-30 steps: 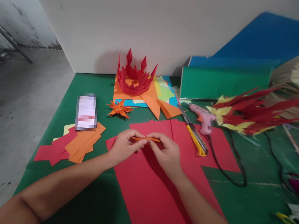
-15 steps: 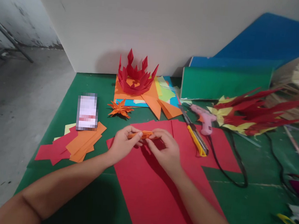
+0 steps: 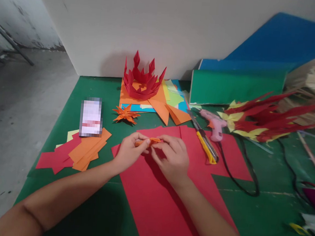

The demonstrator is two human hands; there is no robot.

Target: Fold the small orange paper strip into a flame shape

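Since a second ago your right hand (image 3: 170, 157) has rolled over the orange folded piece (image 3: 147, 141), whose far tip, then sticking out to the right, is now hidden under your fingers. Your left hand (image 3: 129, 150) pinches the piece's near end between thumb and forefinger, closed tight on it; your right hand's fingers curl shut over the other end, though exactly where they press is covered. You hold the piece just above the red sheet (image 3: 164, 205) on the green table (image 3: 95, 215); its folds are too small to read. A utility knife (image 3: 206, 142) lies just right of your hands.
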